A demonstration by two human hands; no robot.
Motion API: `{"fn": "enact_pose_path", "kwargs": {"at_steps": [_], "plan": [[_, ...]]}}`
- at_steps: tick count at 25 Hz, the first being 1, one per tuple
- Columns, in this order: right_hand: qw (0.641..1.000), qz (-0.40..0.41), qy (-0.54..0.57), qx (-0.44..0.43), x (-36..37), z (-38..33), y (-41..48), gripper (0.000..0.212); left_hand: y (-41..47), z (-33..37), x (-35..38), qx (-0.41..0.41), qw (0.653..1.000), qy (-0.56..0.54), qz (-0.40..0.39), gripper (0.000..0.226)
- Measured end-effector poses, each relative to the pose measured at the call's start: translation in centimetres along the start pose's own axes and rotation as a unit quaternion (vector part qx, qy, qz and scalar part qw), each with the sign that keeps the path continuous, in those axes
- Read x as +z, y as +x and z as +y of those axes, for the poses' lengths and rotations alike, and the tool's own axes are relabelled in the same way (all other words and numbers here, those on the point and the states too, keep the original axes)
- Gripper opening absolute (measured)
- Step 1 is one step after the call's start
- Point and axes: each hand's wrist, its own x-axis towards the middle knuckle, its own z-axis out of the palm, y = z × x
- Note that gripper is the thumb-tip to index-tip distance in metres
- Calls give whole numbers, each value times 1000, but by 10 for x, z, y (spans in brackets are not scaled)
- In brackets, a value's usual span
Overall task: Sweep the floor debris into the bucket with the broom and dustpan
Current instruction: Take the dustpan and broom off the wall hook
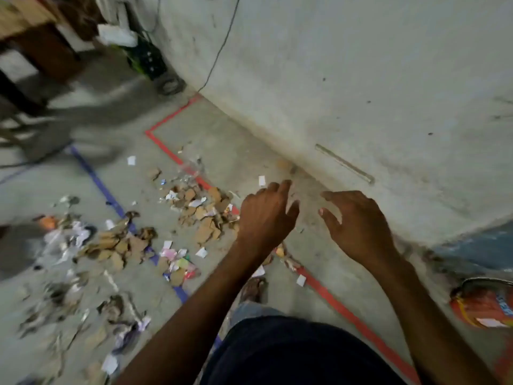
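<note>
Left hand [263, 218] and right hand [358, 226] both empty, fingers loosely spread; torn brown cardboard and paper scraps [202, 209] lie unswept, so I'd say barely started.

Bare forearms [410, 295]; dark garment [280, 354]; pale blue trouser leg [249, 309].

No legible text, number, brand or sign in this view.

Orange bag [483, 305], right of the red tape line [347, 314]: blue marks and a white patch on its face, both too blurred to read.

Paper scraps [177, 258], left of the red tape line: white, pink and green pieces, no print can be made out on any of them.
</note>
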Motion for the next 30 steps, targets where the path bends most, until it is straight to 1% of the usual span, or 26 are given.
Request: {"fn": "enact_pose_path", "kwargs": {"at_steps": [1,4,6,9,12,14,17,20,25,27,30], "plan": [[1000,-8,21,-9,4,4,-4,35,-13,3,3,-18,1000,-5,-3,48],[997,-66,28,-31,11,4,-20,35,-55,15,2,-100,994,-39,0,43],[992,-103,51,-51,22,-9,-34,35,-87,10,4,-138,989,-50,-2,40],[987,-113,80,-82,28,-30,-44,34,-115,0,-3,-194,980,-45,26,36],[981,-123,73,-132,26,-54,-55,33,-141,-7,-8,-208,976,-34,57,33],[976,-129,68,-161,28,-70,-64,34,-162,-14,-11,-215,973,-22,84,36],[970,-146,61,-186,31,-97,-82,38,-199,-23,-17,-242,965,-29,99,41],[961,-160,59,-217,36,-133,-116,39,-251,-30,-24,-276,955,-45,103,42],[941,-209,72,-256,49,-197,-185,39,-358,-45,-37,-366,924,-68,88,39],[930,-232,78,-273,50,-216,-215,37,-398,-46,-39,-379,916,-87,97,34],[920,-259,86,-282,55,-238,-254,36,-444,-48,-41,-394,912,-77,89,28]]}}
